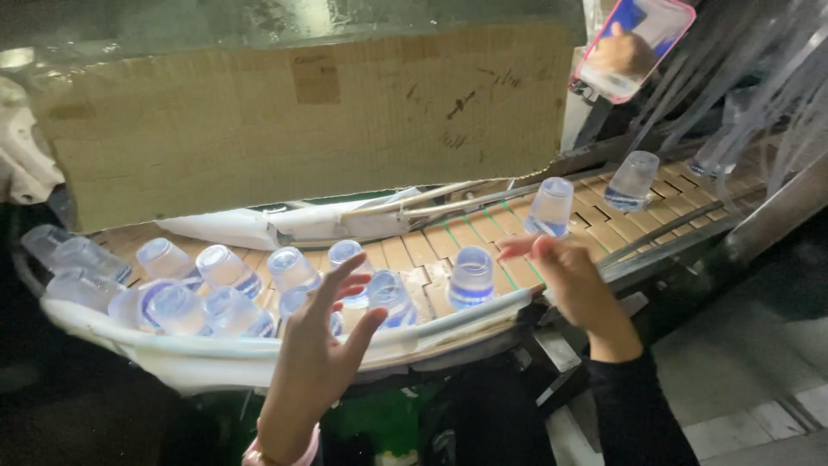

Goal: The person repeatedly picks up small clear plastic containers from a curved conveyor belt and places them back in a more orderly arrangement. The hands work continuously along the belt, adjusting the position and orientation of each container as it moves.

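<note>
— Where are the cups?
— Upside-down clear cups [472, 278] stand crowded on the slatted belt [604, 233], just past both hands.
— And each grip?
— Left hand [321, 345] fingers spread apart, empty; right hand [569, 280] open too, holding nothing. Cardboard [302, 112] stands behind.

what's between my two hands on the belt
In the head view, one upside-down clear cup stands on the slatted conveyor between the left hand and the right hand; neither hand touches it.
</note>
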